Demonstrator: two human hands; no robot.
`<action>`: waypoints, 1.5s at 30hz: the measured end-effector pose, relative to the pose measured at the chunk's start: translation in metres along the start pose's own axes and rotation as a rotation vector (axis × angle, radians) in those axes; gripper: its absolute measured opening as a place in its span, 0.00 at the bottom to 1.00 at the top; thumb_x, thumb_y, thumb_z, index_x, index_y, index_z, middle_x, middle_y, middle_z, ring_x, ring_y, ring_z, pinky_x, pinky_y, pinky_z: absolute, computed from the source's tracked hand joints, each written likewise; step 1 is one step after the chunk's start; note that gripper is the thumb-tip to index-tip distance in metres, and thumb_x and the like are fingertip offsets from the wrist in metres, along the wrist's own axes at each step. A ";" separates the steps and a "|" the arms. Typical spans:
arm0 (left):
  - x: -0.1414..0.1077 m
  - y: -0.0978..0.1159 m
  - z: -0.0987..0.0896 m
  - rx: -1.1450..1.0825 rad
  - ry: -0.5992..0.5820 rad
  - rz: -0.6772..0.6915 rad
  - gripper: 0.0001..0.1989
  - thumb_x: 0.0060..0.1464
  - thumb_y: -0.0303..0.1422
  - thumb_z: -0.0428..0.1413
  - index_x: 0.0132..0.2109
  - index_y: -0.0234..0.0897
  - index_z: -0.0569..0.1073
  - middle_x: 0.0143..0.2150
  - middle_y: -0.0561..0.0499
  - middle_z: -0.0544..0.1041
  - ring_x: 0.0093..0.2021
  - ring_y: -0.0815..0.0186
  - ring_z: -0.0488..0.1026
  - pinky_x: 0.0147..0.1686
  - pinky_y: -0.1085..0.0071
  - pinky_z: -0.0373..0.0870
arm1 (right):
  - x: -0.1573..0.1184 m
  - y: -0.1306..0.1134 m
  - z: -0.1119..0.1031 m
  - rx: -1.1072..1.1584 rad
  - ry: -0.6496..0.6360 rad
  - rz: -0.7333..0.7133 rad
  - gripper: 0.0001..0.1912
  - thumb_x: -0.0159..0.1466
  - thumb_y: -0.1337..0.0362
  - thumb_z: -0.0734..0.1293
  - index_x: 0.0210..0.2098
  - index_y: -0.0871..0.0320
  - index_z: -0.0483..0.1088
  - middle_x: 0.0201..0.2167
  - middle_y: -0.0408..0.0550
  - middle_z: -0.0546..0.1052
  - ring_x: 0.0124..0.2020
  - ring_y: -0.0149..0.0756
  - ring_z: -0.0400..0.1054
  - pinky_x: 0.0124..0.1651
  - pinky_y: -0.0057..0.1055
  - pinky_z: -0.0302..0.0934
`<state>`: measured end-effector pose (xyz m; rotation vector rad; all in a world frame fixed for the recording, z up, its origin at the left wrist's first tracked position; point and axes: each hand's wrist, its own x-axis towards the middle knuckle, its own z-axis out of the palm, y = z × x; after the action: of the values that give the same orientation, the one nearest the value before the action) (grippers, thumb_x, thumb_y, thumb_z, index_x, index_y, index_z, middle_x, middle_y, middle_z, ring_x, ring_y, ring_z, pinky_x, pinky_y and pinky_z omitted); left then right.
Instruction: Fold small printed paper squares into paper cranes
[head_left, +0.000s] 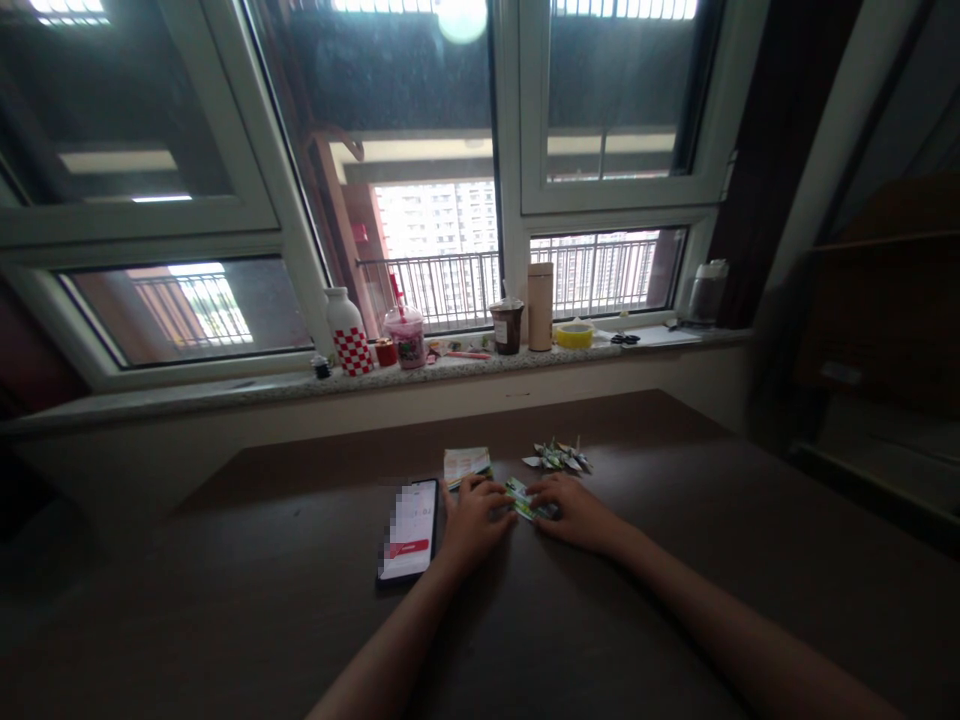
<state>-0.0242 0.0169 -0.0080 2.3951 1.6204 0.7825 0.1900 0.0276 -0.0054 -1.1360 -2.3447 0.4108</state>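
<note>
A small green-and-white piece of paper (523,502) lies on the brown table (615,620) between my hands. The fingers of my left hand (474,520) curve over its left side. My right hand (574,512) has its fingers closed on the paper's right side. Just behind my left hand is a stack of printed paper sheets (465,464). Several folded paper pieces (559,457) sit in a small pile behind my right hand. A phone (409,532) with a lit screen lies left of my left hand, close to that wrist.
On the windowsill (285,388) behind the table stand a checkered white bottle (349,335), a pink cup (405,338), a dark drink cup (507,326), a beige flask (540,308), yellow tape (574,336) and black scissors (624,340). Boxes (877,320) are at the right.
</note>
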 end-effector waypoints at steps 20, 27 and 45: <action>0.000 0.006 -0.005 0.060 0.149 0.007 0.11 0.56 0.34 0.59 0.46 0.53 0.78 0.51 0.53 0.77 0.58 0.55 0.66 0.63 0.33 0.35 | 0.001 -0.007 -0.003 -0.032 0.154 0.143 0.06 0.60 0.65 0.66 0.33 0.57 0.76 0.37 0.49 0.81 0.39 0.38 0.74 0.45 0.30 0.63; 0.000 0.008 -0.003 0.187 0.204 -0.016 0.20 0.56 0.43 0.58 0.55 0.51 0.73 0.55 0.47 0.72 0.59 0.54 0.64 0.65 0.36 0.33 | 0.004 -0.001 0.000 0.216 0.211 0.183 0.09 0.58 0.62 0.68 0.23 0.58 0.74 0.31 0.48 0.80 0.36 0.37 0.72 0.42 0.30 0.63; 0.002 0.009 -0.002 0.135 0.043 0.031 0.17 0.54 0.36 0.59 0.51 0.60 0.75 0.59 0.56 0.72 0.65 0.50 0.56 0.60 0.28 0.24 | 0.010 0.019 0.013 0.261 0.378 0.377 0.03 0.55 0.65 0.66 0.30 0.57 0.68 0.36 0.48 0.76 0.32 0.36 0.70 0.37 0.33 0.65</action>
<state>-0.0169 0.0147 -0.0023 2.5174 1.7086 0.7569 0.1897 0.0465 -0.0223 -1.3873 -1.7009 0.5588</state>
